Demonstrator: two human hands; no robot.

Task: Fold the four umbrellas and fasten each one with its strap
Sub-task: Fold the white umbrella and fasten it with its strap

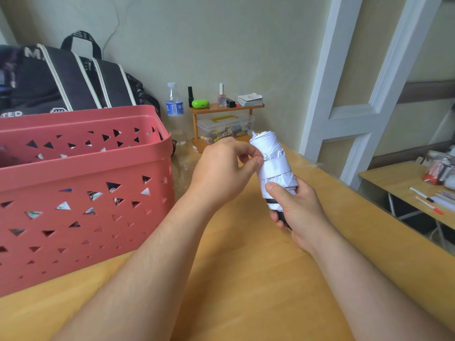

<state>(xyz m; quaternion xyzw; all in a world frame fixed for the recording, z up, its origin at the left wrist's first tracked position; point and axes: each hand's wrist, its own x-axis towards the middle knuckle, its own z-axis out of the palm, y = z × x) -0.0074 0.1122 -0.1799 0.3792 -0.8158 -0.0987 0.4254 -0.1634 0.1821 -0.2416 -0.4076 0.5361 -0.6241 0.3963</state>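
A white umbrella [274, 166], folded small, is held upright above the wooden table [246, 279], just right of the red basket [86, 193]. The right hand [296, 212] is wrapped around the lower end, fingers closed on the black handle and thumb pressed against the cloth. The left hand [221, 172] pinches the strap [275, 167] at the left side of the bundle, thumb and forefinger closed on its end; the strap runs around the rolled cloth. Whether the fastening has met cannot be told.

Assessment: the umbrella appears light. The cloth is soft and likely slick, prone to unrolling if released. The firm hold belongs on the rigid handle, with the strap end kept taut until fastened. Patterned cloth shows through the basket holes; its nature is unclear.
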